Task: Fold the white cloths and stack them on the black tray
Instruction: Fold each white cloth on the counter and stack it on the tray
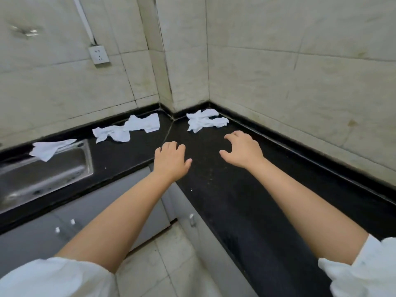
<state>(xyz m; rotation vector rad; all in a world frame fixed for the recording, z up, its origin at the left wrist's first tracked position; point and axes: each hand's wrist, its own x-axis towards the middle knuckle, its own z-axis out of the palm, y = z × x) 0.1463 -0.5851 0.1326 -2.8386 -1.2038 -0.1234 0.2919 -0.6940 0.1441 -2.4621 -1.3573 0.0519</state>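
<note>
Several crumpled white cloths lie on the black L-shaped countertop [225, 179]. One cloth [204, 120] sits in the far corner, just beyond my right hand [241, 150]. A second cloth [146, 123] and a third cloth [112, 133] lie left of the corner along the wall. Another cloth [50, 147] hangs over the sink's back rim. My left hand [171, 160] hovers over the counter's inner corner, fingers loosely curled, holding nothing. My right hand is likewise empty, fingers spread and bent downward. No black tray is visible.
A steel sink [42, 174] is set into the counter at the left. Tiled walls meet behind the corner, with a white socket [99, 55] on the left wall. Grey cabinet doors [107, 202] and a tiled floor [171, 264] lie below.
</note>
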